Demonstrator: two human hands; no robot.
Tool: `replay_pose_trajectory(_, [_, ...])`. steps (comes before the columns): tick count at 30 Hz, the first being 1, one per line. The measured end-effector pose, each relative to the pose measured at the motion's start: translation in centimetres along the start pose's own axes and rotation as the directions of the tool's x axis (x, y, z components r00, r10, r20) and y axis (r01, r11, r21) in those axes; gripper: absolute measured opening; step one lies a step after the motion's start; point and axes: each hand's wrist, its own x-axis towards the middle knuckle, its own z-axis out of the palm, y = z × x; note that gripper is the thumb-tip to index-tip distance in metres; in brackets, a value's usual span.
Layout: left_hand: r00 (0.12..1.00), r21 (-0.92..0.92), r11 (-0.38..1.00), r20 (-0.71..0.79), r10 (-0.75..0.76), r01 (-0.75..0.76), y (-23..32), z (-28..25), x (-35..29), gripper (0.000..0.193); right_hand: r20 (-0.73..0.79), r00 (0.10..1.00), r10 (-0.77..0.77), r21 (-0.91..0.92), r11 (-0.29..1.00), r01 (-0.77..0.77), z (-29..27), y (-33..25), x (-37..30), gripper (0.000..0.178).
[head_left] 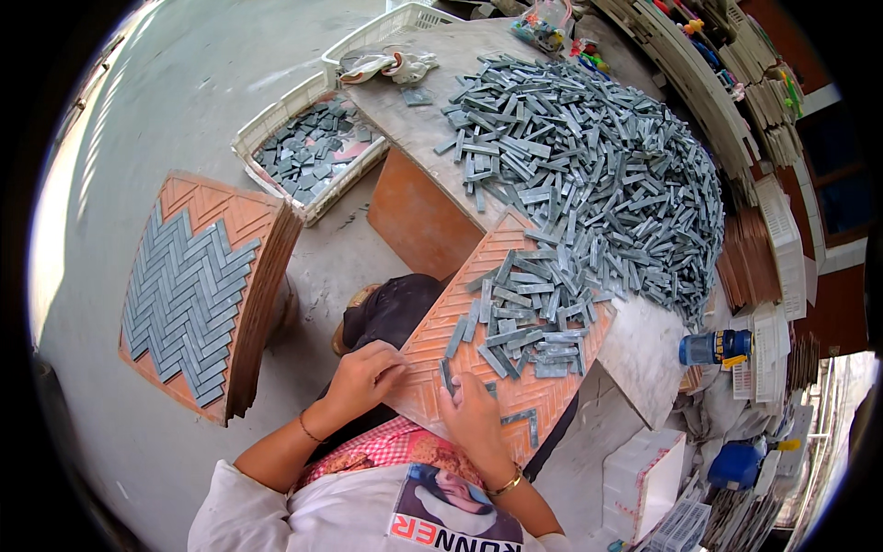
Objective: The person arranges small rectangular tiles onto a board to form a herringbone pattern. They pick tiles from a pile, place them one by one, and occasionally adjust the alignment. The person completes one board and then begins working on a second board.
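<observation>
On my lap a grooved orange board with a herringbone pattern lies tilted, its far end against the table. My right hand is over its near half, fingers pinched on a narrow grey tile strip. Curled at the board's left edge, my left hand has its fingers drawn together; whatever they hold is hidden. Several loose strips lie jumbled across the board's far and right part. Near the right hand, a few strips sit in the grooves in an angled pattern.
A large heap of grey strips covers the table. Left stands a stack of boards, its top one mostly filled with strips. A white crate holds grey pieces. At right are a blue jar and a white box.
</observation>
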Motion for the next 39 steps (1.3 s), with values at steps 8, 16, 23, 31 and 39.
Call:
replay_pose_trajectory(8, [0.999,0.005,1.0,0.031,0.011,-0.011,0.0,0.5,-0.5,0.009,-0.05,0.998,0.046,-0.012,0.999,-0.047,0.6,0.2,0.4,0.025])
replay_pose_trajectory(16, [1.0,-0.004,1.0,-0.012,-0.002,0.002,0.4,-0.1,0.5,0.009,-0.011,0.996,0.092,-0.194,0.977,-0.092,0.1,-0.2,1.0,0.028])
replay_pose_trajectory(23, [0.997,-0.004,1.0,-0.069,-0.028,0.027,0.0,-1.0,0.6,0.009,-0.015,1.0,0.019,-0.145,0.989,-0.021,-0.2,0.1,1.7,0.031])
replay_pose_trajectory(31, [0.998,0.008,1.0,-0.068,-0.016,0.016,0.3,-1.3,0.8,0.008,-0.025,1.0,0.006,-0.183,0.983,-0.01,-0.1,0.0,2.3,0.031])
replay_pose_trajectory(39, [0.999,-0.009,0.999,-0.01,0.048,-0.049,1.1,-0.1,1.6,0.009,-0.037,0.999,0.017,-0.207,0.978,-0.024,-0.2,-0.4,2.4,0.031])
